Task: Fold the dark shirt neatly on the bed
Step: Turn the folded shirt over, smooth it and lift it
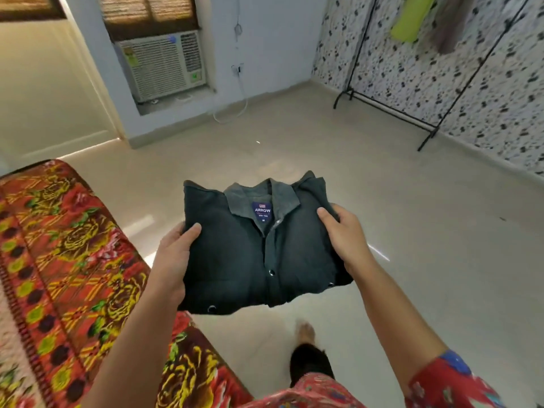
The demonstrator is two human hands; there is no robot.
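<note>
Red patterned sleeve [450, 378] at lower right, nearest the lens; matching red printed garment along the bottom edge. Below the arms, one bare foot [306, 331] on the floor, dark trouser leg above it.

Surroundings: bed with red, yellow and green floral cover [59, 260] fills the left side, its edge running diagonally under the left forearm. Pale glossy tile floor [382, 216] takes up the middle and right. One white window air conditioner [162, 66] set in the far wall, a white cable hanging and looping to the floor beside it. One black metal clothes rack [412, 113] against the speckled wall at right, with one lime-green garment [410, 19] and a grey-brown one hanging on it. Nothing stands between the camera and the shirt.

Task item: one dark green-black button shirt [259, 248], folded into a compact rectangle, collar away from the camera, blue neck label reading ARROW face up. It is held in the air over the floor, just beside the bed's edge, not lying on the bed. Three metal snaps visible on the front and lower edge.

Grip: two hands. Left hand [173, 254] clasps the shirt's left side, thumb on top, fingers beneath and hidden. Right hand [344, 234] clasps the right side the same way, thumb pressed onto the fabric near the collar.
</note>
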